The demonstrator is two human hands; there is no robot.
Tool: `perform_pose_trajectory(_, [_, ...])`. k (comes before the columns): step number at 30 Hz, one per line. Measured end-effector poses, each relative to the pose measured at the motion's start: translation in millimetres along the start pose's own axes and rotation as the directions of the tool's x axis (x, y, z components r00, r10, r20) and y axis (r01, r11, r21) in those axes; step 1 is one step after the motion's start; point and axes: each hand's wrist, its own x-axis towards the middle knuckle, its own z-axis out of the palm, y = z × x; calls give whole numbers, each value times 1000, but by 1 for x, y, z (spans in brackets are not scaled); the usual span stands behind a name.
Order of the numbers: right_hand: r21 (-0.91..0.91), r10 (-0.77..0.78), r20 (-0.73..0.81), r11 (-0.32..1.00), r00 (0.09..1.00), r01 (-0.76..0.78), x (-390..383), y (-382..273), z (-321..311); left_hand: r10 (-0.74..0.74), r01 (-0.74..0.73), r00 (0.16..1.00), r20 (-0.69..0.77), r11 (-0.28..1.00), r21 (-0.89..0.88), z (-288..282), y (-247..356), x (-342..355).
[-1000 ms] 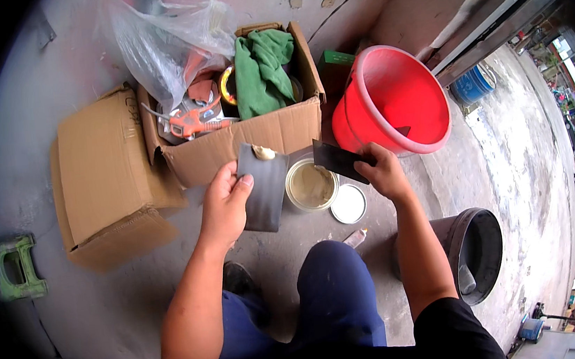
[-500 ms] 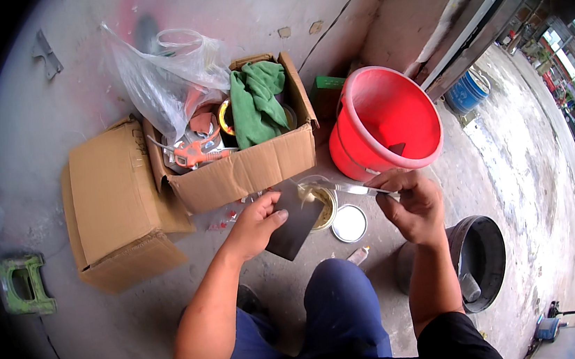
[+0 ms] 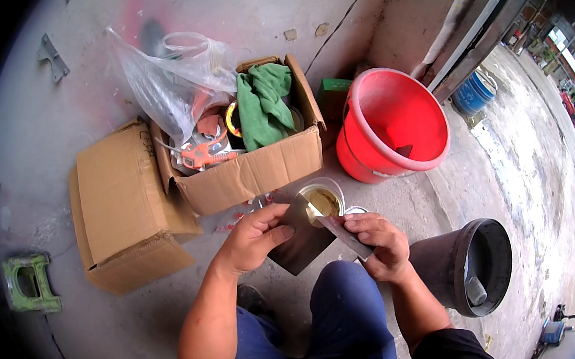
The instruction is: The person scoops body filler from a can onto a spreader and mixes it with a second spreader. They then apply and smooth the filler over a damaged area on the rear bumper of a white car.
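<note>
My left hand (image 3: 260, 237) grips a dark flat square plate (image 3: 300, 247) by its left edge, thumb on top. In my right hand (image 3: 380, 241) is a thin flat metal scraper (image 3: 347, 236), its edge touching or close to the plate's right side. A pale dab of putty (image 3: 314, 216) sits on the plate near the scraper's end. Behind the plate stands an open can (image 3: 340, 193) holding yellowish putty, its lower part hidden by the plate. The can's white lid (image 3: 356, 209) shows only as a sliver behind my right fingers.
An open cardboard box (image 3: 252, 176) holds a green cloth (image 3: 266, 105), an orange tool (image 3: 204, 153) and a plastic bag (image 3: 159, 88). Left of it is another carton (image 3: 118, 197), then a green stool (image 3: 31, 283). A red bucket (image 3: 360, 140) and a dark bucket (image 3: 440, 265) stand right.
My right hand has moved left and down, bringing the scraper from above the can onto or beside the plate. The plate stays in my left hand. The view has shifted slightly.
</note>
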Motion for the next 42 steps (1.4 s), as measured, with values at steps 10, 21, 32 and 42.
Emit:
perform_pose_trajectory(10, [-165, -1, 78, 986, 997, 14, -16, 5, 9, -4, 6, 1000, -7, 970, 242, 1, 7, -3])
perform_pose_trajectory(21, [-429, 167, 173, 900, 971, -79, -18, 35, -12, 71, 26, 985, -157, 839, 543, 7, 15, -4])
perform_pose_trajectory(32, [396, 803, 48, 531, 595, -749, -14, 17, -1, 262, -169, 915, -307, 939, 299, 29, -10, 0])
perform_pose_trajectory(42, [464, 636, 66, 663, 769, -588, 30, 7, -16, 287, -88, 949, -133, 643, 761, 26, -11, -3])
